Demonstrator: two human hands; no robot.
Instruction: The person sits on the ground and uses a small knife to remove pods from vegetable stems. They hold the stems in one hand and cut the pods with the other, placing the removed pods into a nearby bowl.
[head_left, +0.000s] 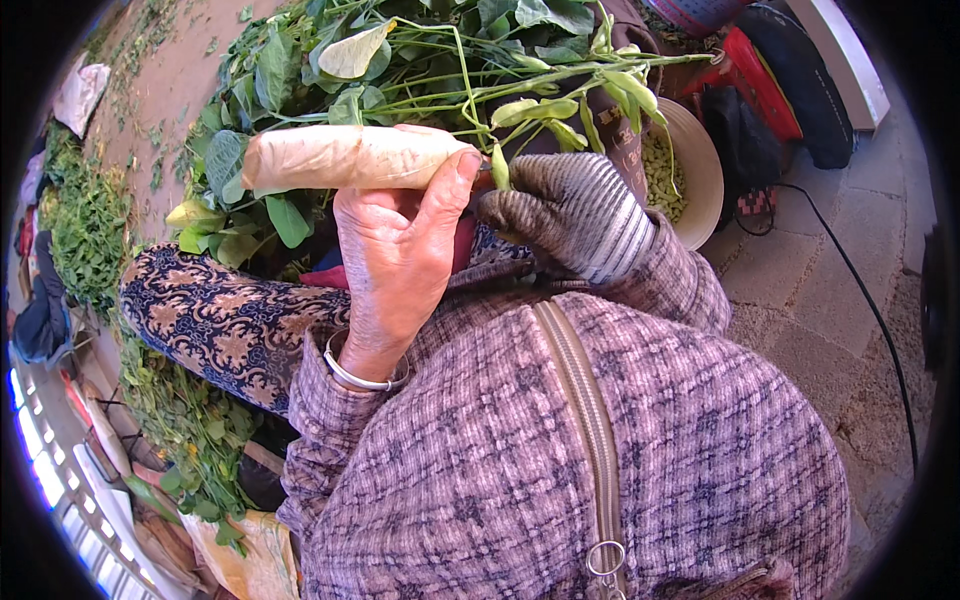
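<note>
My left hand (401, 240), bare and with a bracelet at its wrist, grips a thick handle wrapped in pale material (330, 156). A small dark tip shows at the handle's right end, close to a green bean pod (499, 166). My right hand (574, 210), in a striped knitted glove, pinches that pod, which still hangs from a thin stalk. Leafy bean plants (277, 75) with more pods (536, 110) lie across my lap just beyond both hands. What the dark tip is cannot be made out fully.
A round pale bowl (705, 172) with green shelled beans (660, 176) stands at the right. A black cable (847, 255) runs over the paving beside it. More cut plants (90, 217) are heaped at the left. A red and black item (780, 82) lies at the upper right.
</note>
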